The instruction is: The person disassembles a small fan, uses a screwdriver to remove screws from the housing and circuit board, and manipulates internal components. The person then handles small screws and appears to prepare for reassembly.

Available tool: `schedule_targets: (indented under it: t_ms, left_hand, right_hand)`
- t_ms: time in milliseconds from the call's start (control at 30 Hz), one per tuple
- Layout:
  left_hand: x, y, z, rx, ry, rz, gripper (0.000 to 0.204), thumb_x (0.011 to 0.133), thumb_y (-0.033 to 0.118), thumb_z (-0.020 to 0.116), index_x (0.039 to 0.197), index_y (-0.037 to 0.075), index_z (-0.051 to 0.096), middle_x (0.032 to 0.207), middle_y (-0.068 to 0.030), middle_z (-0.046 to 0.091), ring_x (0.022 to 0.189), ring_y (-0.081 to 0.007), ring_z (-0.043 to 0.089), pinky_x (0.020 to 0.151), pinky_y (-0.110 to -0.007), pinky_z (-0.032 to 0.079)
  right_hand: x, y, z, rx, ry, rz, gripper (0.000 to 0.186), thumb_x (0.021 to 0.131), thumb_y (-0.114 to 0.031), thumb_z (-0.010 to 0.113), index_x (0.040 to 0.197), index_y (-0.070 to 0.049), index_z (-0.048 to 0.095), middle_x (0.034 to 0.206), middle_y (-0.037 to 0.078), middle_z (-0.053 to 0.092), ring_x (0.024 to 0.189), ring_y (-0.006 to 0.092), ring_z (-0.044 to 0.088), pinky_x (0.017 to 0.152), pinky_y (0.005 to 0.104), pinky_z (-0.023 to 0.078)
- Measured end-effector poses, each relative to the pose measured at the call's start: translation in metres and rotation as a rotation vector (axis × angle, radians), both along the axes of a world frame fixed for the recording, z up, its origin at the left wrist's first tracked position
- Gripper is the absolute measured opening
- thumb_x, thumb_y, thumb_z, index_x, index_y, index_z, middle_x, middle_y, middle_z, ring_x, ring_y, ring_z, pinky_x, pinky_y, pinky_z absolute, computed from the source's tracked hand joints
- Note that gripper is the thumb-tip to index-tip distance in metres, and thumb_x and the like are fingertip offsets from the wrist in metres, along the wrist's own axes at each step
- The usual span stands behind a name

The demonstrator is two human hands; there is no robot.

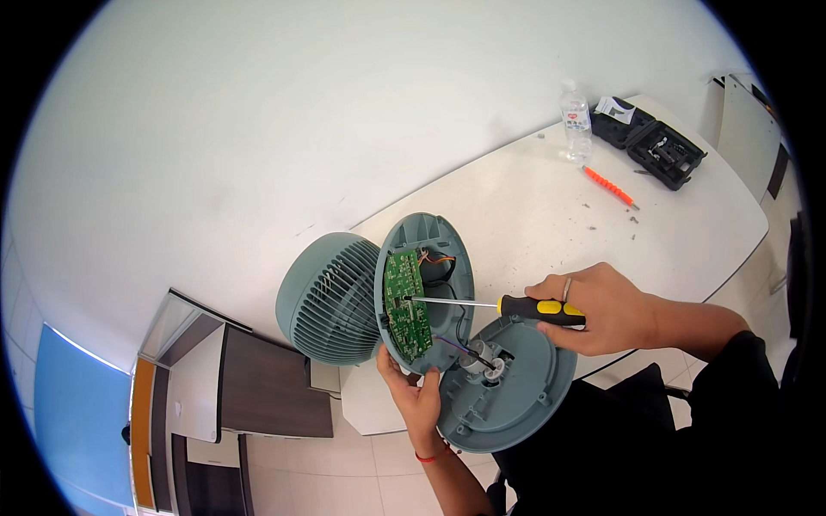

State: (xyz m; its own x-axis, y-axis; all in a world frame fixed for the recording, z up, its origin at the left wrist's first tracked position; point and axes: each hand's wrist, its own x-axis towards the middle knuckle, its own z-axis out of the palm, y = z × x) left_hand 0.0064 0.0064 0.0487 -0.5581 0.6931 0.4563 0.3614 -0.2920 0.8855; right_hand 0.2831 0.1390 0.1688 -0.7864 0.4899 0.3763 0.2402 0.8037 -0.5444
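My right hand is wrapped round the black and yellow handle of a screwdriver. Its long shaft points left, and the tip is at a green circuit board; contact cannot be made out. The board sits inside an oval grey-green fan housing with loose wires. With thumb and fingers, my left hand grips the housing's lower rim. Joined by wires, a round base cover with a small motor lies tilted below it, near my body. The fan's slatted head is at the housing's left.
On the white table stand a clear plastic bottle and an open black tool case. An orange flexible shaft lies before them, near several small bits. A wall runs behind; dark cabinets are at the left.
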Motion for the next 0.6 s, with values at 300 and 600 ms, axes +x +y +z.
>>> schedule_targets:
  t_ms: [300,600]
  left_hand:
    - [0.0061,0.0003,0.0048,-0.042,0.003,0.044,0.082,0.075,-0.010,0.058,0.149,0.002,0.026,0.142,-0.0166,0.040,0.130,-0.0250,0.046,0.094,-0.035,0.052]
    - [0.0067,0.0005,0.0052,-0.059,0.041,0.033,0.081,0.076,-0.006,0.058,0.150,0.001,0.025,0.143,-0.0172,0.039,0.129,-0.0272,0.046,0.098,-0.039,0.050]
  right_hand:
    - [-0.0006,0.0030,0.0021,0.084,0.036,0.025,0.035,0.086,-0.021,0.072,0.112,-0.001,0.059,0.070,0.013,0.064,0.057,0.0325,0.063,0.054,0.0385,0.049]
    - [-0.0011,0.0076,0.0031,-0.216,0.049,-0.005,0.035,0.088,-0.025,0.075,0.101,0.003,0.058,0.079,0.018,0.068,0.059,0.0253,0.064,0.060,0.0290,0.050]
